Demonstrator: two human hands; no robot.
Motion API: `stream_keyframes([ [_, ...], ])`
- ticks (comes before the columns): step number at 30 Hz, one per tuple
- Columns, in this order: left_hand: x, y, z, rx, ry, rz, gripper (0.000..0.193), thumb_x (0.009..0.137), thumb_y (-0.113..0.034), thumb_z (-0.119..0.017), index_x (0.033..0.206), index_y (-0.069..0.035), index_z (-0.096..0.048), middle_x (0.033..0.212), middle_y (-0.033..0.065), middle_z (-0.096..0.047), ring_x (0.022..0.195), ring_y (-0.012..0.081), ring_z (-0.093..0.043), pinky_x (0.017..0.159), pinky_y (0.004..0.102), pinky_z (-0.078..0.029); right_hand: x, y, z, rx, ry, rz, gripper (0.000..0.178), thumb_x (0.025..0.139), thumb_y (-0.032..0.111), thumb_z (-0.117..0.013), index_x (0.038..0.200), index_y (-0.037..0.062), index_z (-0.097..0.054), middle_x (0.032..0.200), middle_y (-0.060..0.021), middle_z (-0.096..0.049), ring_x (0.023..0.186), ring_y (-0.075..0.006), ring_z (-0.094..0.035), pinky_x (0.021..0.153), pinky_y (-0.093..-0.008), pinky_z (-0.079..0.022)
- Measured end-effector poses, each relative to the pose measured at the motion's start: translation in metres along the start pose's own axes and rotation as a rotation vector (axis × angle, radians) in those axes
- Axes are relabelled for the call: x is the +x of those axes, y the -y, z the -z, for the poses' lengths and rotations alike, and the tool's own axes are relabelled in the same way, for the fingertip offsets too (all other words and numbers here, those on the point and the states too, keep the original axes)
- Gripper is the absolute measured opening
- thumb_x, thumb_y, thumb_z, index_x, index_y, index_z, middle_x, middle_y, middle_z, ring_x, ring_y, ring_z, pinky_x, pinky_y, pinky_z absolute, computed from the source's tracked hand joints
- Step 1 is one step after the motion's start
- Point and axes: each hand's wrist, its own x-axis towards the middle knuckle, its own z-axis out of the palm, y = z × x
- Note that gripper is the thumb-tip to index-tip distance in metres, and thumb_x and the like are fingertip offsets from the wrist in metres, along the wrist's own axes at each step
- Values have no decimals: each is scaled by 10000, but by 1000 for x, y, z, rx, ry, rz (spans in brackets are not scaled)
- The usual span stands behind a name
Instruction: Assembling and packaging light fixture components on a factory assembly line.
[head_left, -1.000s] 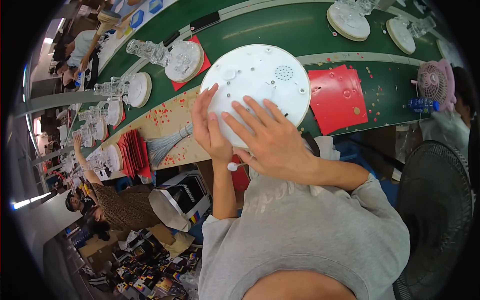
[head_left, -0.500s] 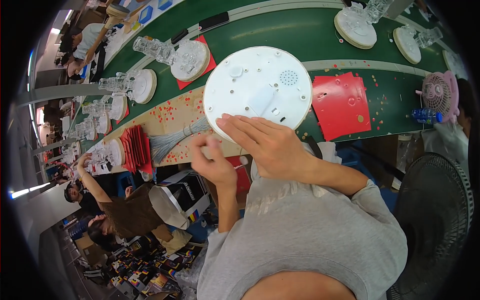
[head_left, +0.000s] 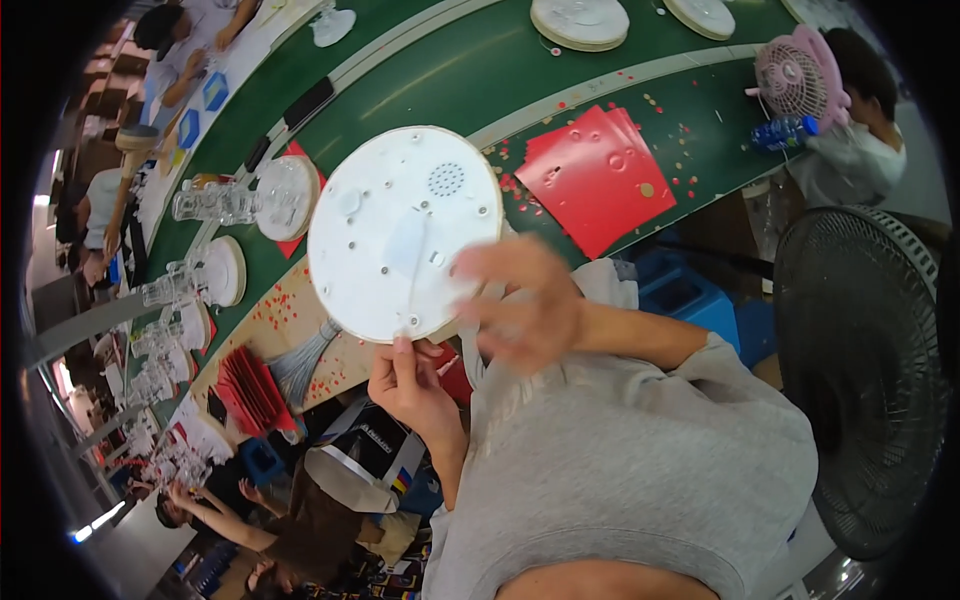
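I hold a white round plastic disc (head_left: pixel 400 225) with small holes and a perforated patch up in front of me, above the green belt. My left hand (head_left: pixel 415 385) pinches its lower rim from below. My right hand (head_left: pixel 525 305) is blurred with motion at the disc's lower right edge, fingers apart and pointing toward the rim; whether it touches the disc I cannot tell.
A green conveyor belt (head_left: pixel 420 75) carries more round discs (head_left: pixel 580 20) and clear parts (head_left: pixel 215 200). Red sheets (head_left: pixel 595 175) lie to the right and a grey brush (head_left: pixel 305 365) to the left. There is a pink desk fan (head_left: pixel 800 75), a black floor fan (head_left: pixel 865 370), and co-workers at both sides.
The disc has shifted left and nearer to me. My left hand dropped from its left side to the lower rim. My right hand slid off the disc's face to its right edge.
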Motion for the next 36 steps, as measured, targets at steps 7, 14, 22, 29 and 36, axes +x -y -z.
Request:
stream_keyframes([
  [7, 17, 3, -9, 97, -89, -49, 335, 983, -217, -561, 695, -47, -531, 643, 73, -600, 445, 45, -355, 465, 197, -248, -157, -137, 37, -929, 199, -874, 856, 795, 514, -720, 1474, 102, -400, 1558, -207, -300, 1448, -376, -278, 1124, -594, -256],
  [14, 19, 1, -13, 157, -36, -64, 347, 984, -234, -566, 690, -53, -528, 624, 70, -593, 435, 43, -342, 457, 200, -229, -216, -159, 39, -1057, 409, -875, 898, 836, 600, -626, 1525, 110, -324, 1588, -211, -240, 1476, -376, -213, 1141, -614, -197],
  [22, 18, 3, -8, 167, -44, -68, 306, 983, -212, -557, 726, -46, -555, 629, 69, -604, 429, 38, -345, 455, 189, -235, -124, -121, 91, -1052, 148, -544, 361, 960, 177, -555, 1288, 35, -602, 1257, -193, -623, 1194, -359, -575, 1001, -405, -469],
  [29, 15, 3, -17, 123, -53, -64, 319, 989, -174, -553, 700, -40, -528, 618, 85, -604, 449, 40, -351, 456, 190, -228, 3, -56, 164, -882, -731, -550, 494, 960, 59, -603, 1437, 72, -478, 791, -59, -693, 674, -73, -592, 631, -240, -489],
  [36, 9, 8, -17, 73, -18, -29, 294, 986, -139, -565, 712, -43, -515, 641, 106, -638, 458, 31, -329, 469, 200, -243, 34, -44, 127, 265, -724, -603, 466, 1017, 181, -433, 1404, -78, -448, 1309, -186, -608, 1179, -238, -607, 929, -330, -513],
])
